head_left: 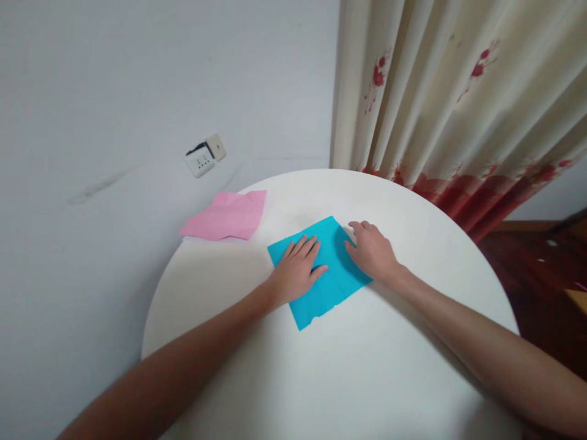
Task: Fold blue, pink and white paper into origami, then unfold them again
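Note:
A sheet of blue paper (325,287) lies on the white round table, turned at an angle, its near edge slightly ragged. My left hand (296,269) rests flat on the left part of the sheet, fingers stretched out and thumb apart. Over the sheet's right edge is my right hand (372,249), its fingers loosely curved with a gap between thumb and forefinger. Nothing shows in that gap, and a shadow falls on the paper beside it. Whether the right fingertips touch the sheet I cannot tell.
Pink paper (229,215), creased, lies at the table's far left edge by the wall. The round table (284,385) stands against the wall, which carries a socket (200,161). A cream and red curtain (440,104) hangs behind the table's far right side.

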The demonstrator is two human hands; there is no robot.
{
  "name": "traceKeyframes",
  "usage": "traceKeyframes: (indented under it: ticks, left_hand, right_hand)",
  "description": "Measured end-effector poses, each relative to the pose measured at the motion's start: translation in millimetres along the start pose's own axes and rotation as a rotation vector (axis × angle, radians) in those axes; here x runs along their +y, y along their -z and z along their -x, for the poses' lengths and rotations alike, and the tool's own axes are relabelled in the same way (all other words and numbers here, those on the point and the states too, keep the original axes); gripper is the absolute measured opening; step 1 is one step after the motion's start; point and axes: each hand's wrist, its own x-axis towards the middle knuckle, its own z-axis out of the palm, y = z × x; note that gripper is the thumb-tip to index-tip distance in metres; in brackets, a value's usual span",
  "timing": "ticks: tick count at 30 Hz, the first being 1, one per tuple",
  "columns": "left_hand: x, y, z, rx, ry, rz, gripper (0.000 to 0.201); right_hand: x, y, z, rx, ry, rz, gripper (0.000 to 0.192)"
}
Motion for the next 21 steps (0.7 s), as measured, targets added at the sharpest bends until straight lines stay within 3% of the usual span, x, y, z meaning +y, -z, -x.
traceKeyframes:
  ticks: [3,6,9,14,21]
  left_hand:
    - [-3,-0.9,0,-0.074,-0.066,0.019,0.064]
    - [-10,3.9,-3,-0.121,-0.202,0.090,0.062]
    - [-16,6.3,-9,-0.110,-0.274,0.180,0.051]
    - [-21,0.4,-12,-0.004,-0.112,0.191,0.048]
    - [-19,-3.9,-8,-0.032,0.008,0.000,0.059]
  right_hand:
    - [-10,-6,5,0.057,0.246,0.007,0.046]
    - [-13,-24,6,-0.049,0.437,-0.071,0.051]
    - [-10,-41,4,-0.155,0.429,-0.074,0.056]
    - [-9,-50,2,-0.180,0.379,0.008,0.057]
    - [-15,-47,4,-0.198,0.346,0.062,0.058]
